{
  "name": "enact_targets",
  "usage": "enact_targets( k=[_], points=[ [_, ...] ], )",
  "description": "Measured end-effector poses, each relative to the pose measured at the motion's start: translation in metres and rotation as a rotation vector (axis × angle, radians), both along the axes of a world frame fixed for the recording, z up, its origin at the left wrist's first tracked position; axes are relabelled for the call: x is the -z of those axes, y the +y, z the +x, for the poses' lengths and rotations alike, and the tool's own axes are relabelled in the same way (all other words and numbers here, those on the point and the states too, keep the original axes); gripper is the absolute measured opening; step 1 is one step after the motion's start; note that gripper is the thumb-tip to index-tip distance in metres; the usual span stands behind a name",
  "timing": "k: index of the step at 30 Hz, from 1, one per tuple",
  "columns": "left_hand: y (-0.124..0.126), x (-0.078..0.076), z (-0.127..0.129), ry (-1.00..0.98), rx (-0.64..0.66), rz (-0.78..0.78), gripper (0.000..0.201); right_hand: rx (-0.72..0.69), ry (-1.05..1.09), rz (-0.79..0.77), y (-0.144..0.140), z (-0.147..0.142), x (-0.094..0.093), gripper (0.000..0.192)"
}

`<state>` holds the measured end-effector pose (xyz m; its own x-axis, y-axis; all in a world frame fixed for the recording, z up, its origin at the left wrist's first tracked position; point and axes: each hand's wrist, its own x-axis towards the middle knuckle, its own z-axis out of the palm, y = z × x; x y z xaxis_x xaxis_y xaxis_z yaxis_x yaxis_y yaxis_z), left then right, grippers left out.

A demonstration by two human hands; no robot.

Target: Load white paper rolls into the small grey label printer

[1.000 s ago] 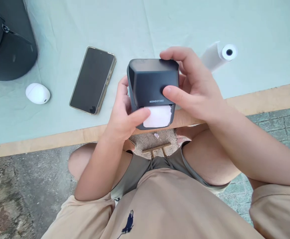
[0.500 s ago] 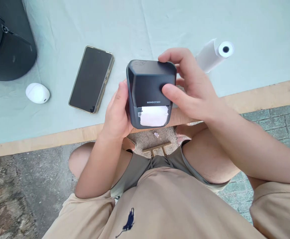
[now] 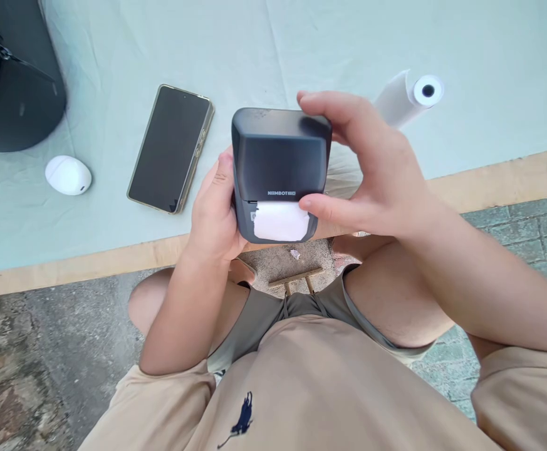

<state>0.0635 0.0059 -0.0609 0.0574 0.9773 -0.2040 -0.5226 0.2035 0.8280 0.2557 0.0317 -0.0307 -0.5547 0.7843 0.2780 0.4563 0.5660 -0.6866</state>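
A small dark grey label printer (image 3: 277, 156) is held over the table's front edge. A strip of white paper (image 3: 280, 221) sticks out of its front slot. My left hand (image 3: 214, 210) grips the printer's left side. My right hand (image 3: 376, 169) wraps its right side, fingers over the top back edge and thumb resting at the paper slot. A white paper roll (image 3: 407, 97) lies on the table just behind my right hand.
A black smartphone (image 3: 172, 147) lies face up to the left of the printer. A white egg-shaped object (image 3: 67, 175) and a black bag (image 3: 12, 75) sit at the far left. Pale green cloth (image 3: 301, 37) covers the table, with a wooden front edge (image 3: 512, 175).
My left thumb has come off the paper and moved to the printer's side. My right thumb slid down to the paper slot. The printer shifted slightly left.
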Motion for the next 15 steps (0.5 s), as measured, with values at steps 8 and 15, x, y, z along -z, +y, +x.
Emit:
enact_targets(
  k=[8,15],
  points=[
    [0.000,0.009,-0.008,-0.052,0.210,0.119,0.036,0.420,0.021,0.024,-0.012,-0.010,-0.031,0.028],
    [-0.003,0.006,-0.008,-0.001,0.219,0.073,0.038,0.329,0.059,0.045,-0.001,-0.014,-0.031,0.017]
  ],
)
